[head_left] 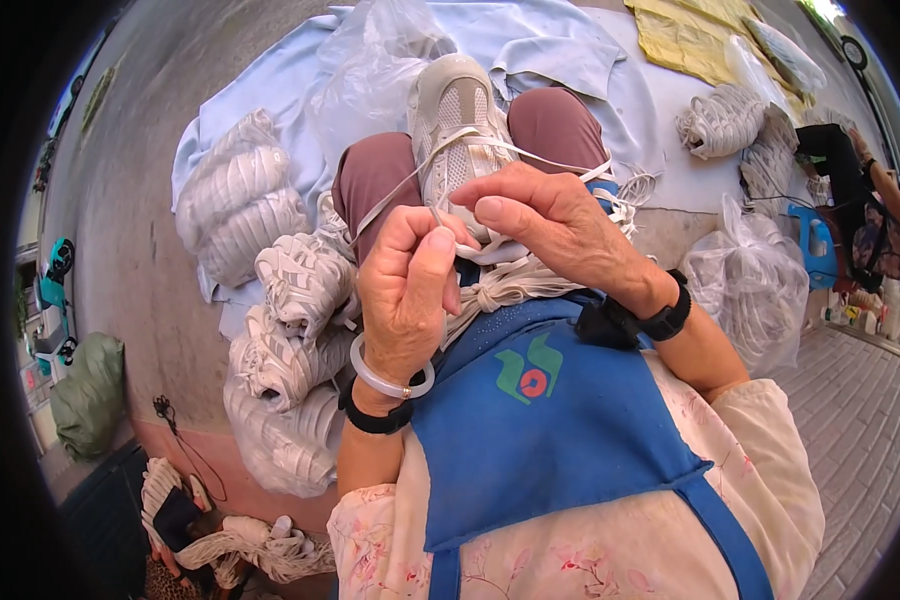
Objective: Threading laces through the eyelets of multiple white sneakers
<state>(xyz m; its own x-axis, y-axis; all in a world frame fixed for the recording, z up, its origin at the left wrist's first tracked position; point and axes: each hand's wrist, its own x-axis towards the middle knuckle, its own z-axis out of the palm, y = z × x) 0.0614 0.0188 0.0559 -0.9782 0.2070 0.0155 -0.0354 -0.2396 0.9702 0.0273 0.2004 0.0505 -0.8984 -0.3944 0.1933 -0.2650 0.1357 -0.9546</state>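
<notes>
A beige and white mesh sneaker [462, 125] stands toe away between my knees. A pale flat shoelace [395, 200] loops loosely across its front and out to both sides. My left hand [410, 270] is closed, its thumb and forefinger pinching the shoelace near the shoe's opening. Close beside it, my right hand [560, 220] reaches in from the right with thumb and forefinger drawn together on the lace; its other fingers are partly hidden. In my lap, against the blue apron [570, 400], lies a knotted bundle of pale laces [505, 288].
Bagged sneakers [245, 190] and loose sneakers [305, 280] are piled at my left. A light blue cloth [560, 50] covers the ground ahead. A clear plastic bag [750, 280] and more shoes [722, 120] lie at right, near another seated person [890, 215] and a blue stool [812, 245].
</notes>
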